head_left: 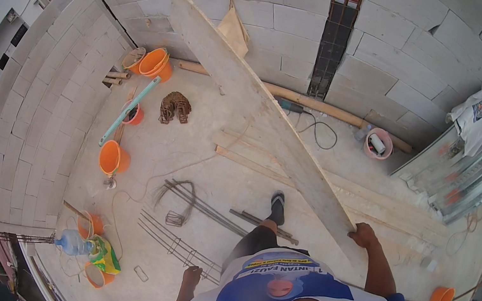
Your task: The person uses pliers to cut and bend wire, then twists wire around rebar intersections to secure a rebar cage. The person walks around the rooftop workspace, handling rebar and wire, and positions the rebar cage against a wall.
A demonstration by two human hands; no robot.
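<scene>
Pale block walls (402, 43) close the space at the far side and along the left, meeting in a corner at upper left; a dark gap with steel bars (337, 32) splits the far wall. The concrete floor (187, 160) between them is the open room, widest in its middle stretch left of the person's foot.

The largest loose thing is a long pale plank (261, 109). Its long axis runs on a diagonal: the far end points up-left and leans against the far wall, the near end comes down-right to the person's right hand (363, 235). That grip is closed over the plank's near end, fingers curled on its edge. The plank crosses above the flat boards (312, 185) lying on the floor and above a long wooden pole (326, 109) at the foot of the wall.

At right, a stack of shiny metal sheets (463, 170) with a cloth on top hems in that side. The left hand (191, 275) hangs beside the body, holding nothing, fingers loosely apart, above bent steel rods (192, 206) scattered on the floor.

Smaller things line the left edge: orange buckets (155, 62) in the corner, another orange bucket (112, 157) lower, a light green level (130, 110) lying slantwise, a clear water bottle (73, 243) near the bottom. A pink bucket (379, 143) stands by the far wall, and a small orange bucket (442, 297) sits at lower right.
</scene>
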